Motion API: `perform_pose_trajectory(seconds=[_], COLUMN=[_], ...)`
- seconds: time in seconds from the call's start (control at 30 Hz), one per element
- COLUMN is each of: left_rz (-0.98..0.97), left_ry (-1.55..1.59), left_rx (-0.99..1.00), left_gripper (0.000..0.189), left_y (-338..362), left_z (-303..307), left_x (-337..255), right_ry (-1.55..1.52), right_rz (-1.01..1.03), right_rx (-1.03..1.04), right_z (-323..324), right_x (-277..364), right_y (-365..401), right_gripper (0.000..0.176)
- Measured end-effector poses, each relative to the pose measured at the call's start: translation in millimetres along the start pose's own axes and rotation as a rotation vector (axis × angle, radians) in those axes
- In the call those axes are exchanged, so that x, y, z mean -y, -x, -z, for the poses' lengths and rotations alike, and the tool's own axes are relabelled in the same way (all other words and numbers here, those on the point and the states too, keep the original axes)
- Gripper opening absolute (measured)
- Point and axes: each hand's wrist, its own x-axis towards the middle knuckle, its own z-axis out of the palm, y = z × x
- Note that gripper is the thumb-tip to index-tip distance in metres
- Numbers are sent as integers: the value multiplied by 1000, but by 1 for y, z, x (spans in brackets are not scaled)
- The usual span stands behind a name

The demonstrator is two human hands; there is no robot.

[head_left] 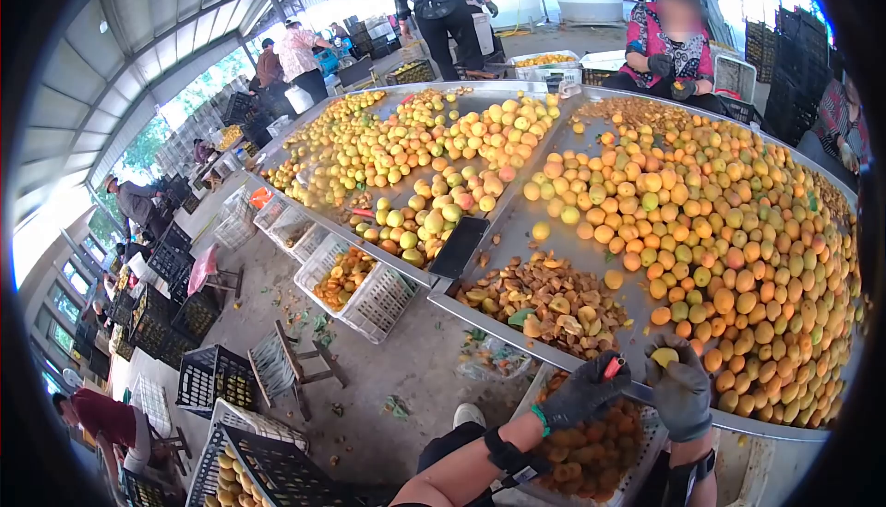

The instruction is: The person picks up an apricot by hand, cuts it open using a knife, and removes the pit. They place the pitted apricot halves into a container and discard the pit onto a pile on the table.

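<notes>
My left hand (pixel 583 394), in a dark glove, is closed on a small red-handled tool (pixel 614 368) at the table's near edge. Just to its right, my gloved right hand (pixel 681 394) holds a yellow-green apricot (pixel 664 357) in its fingers. Both hands are above a white crate (pixel 653 429) of dark orange fruit pieces (pixel 591 447). A heap of brownish pieces (pixel 554 304) lies on the metal table (pixel 503 330) beyond my left hand. Whole apricots (pixel 738 258) are piled beyond and right of my right hand.
A black phone (pixel 460 247) lies by the table's divider. Across the table sits a person in a pink patterned top (pixel 672 46). More people stand or sit behind and at left. Crates (pixel 355 287) and a wooden stool (pixel 293 367) stand on the floor at left.
</notes>
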Motion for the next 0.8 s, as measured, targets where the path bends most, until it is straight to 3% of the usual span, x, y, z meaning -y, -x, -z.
perform_pose_trajectory(seconds=[0.27, 0.33, 0.4, 0.57, 0.63, 0.7, 0.8], left_rz=[-71, -136, -225, -248, -266, -243, -300], left_ry=[-102, -195, -237, -30, 7, -38, -41], left_rx=[-36, -141, 20, 7, 14, 30, -2], left_gripper=[23, 25, 22, 21, 20, 21, 22], left_y=[-12, -18, -21, -14, -10, -6, -11], left_z=[5, 9, 12, 4, 6, 10, 16], left_x=[20, 27, 27, 15, 7, 2, 5], right_ry=[141, -15, -3, 57, -11, 58, 146], right_rz=[-144, -159, -165, -158, -136, -180, -199], right_rx=[-81, -110, -50, 27, -129, -117, 103], right_z=[39, 30, 20, -1, -21, -14, 20], right_x=[-11, -5, 0, -9, -13, -21, -21], right_y=[-2, -3, -2, 3, 6, 5, -4], right_gripper=[26, 24, 27, 31, 35, 39, 41])
